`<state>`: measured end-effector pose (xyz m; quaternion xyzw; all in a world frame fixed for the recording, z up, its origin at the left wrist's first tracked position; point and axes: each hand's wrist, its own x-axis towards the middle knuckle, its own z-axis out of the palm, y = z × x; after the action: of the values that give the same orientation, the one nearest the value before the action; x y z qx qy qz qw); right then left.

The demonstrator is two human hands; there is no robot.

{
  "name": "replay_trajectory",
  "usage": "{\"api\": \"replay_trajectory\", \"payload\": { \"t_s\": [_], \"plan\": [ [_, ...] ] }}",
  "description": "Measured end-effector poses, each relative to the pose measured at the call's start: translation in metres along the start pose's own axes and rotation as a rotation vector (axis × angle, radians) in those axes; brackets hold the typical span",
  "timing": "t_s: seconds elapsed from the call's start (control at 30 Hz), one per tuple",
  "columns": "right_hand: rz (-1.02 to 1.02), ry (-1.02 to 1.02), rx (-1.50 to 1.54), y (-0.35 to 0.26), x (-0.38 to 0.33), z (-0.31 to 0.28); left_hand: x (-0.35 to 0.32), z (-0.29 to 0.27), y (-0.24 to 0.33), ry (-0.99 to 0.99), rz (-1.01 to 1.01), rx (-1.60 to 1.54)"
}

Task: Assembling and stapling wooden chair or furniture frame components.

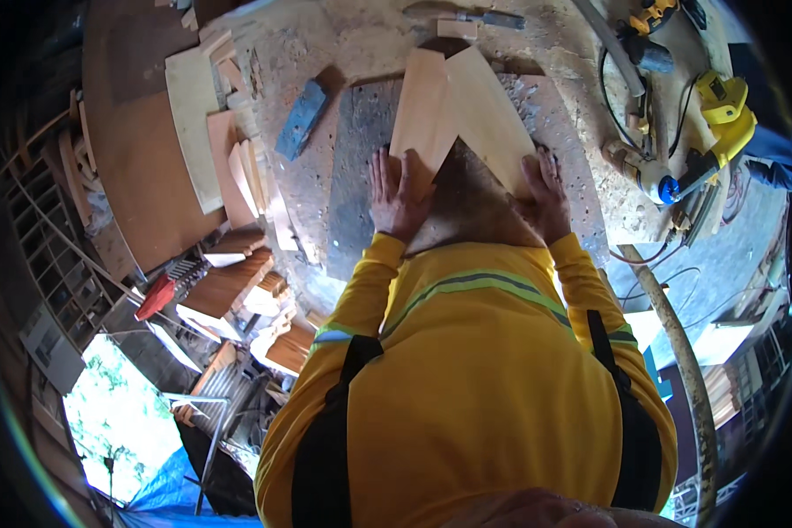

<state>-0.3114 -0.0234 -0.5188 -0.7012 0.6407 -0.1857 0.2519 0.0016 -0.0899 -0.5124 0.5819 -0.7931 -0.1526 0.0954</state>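
Observation:
Two pale, flat wooden boards meet at their far ends in an upside-down V before me. My left hand lies at the near end of the left board, fingers stretched along its outer edge and thumb apart. At the near end of the right board, my right hand rests against the outer side with its fingers extended. Both hands are open, touching the boards without wrapping round them. Beneath lies a dark, worn panel. A blue block-shaped piece sits left of the panel.
A small wood block and a chisel-like tool lie at the far edge. To the right are a yellow power tool, cords and a metal bar. Wood offcuts and a brown sheet are at left.

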Motion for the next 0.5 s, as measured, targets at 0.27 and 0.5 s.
{"api": "replay_trajectory", "payload": {
  "t_s": [0.27, 0.5],
  "plan": [
    [0.106, 0.101, -0.102, -0.032, 0.026, 0.006, 0.013, -0.002, 0.002, 0.059, -0.003, -0.098],
    [0.033, 0.306, -0.011, -0.026, 0.038, 0.026, 0.029, 0.024, -0.002, 0.22, 0.044, -0.226]
  ]
}}
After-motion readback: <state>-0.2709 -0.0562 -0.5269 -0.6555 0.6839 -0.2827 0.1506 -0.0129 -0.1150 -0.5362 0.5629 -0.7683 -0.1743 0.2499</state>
